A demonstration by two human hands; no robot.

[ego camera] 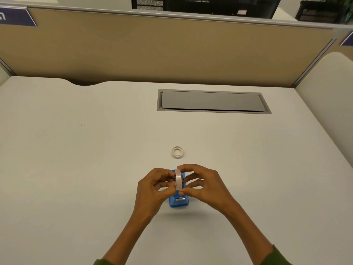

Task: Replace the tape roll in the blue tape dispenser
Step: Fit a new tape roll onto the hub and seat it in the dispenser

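Note:
The blue tape dispenser [178,202] stands on the white desk, its metal cutter end toward me. A tape roll [178,179] stands on edge over the dispenser's back half. My left hand [152,190] pinches the roll from the left and my right hand [204,185] pinches it from the right, fingertips meeting at its near side. Whether the roll sits fully in the dispenser's cradle is hidden by my fingers. A second, thin tape roll [177,152] lies flat on the desk just beyond the dispenser.
A grey cable hatch [213,101] is set into the white desk [86,159] farther back on the right. A tan partition wall [152,50] bounds the desk's far edge, and a cream divider [328,96] stands at the right.

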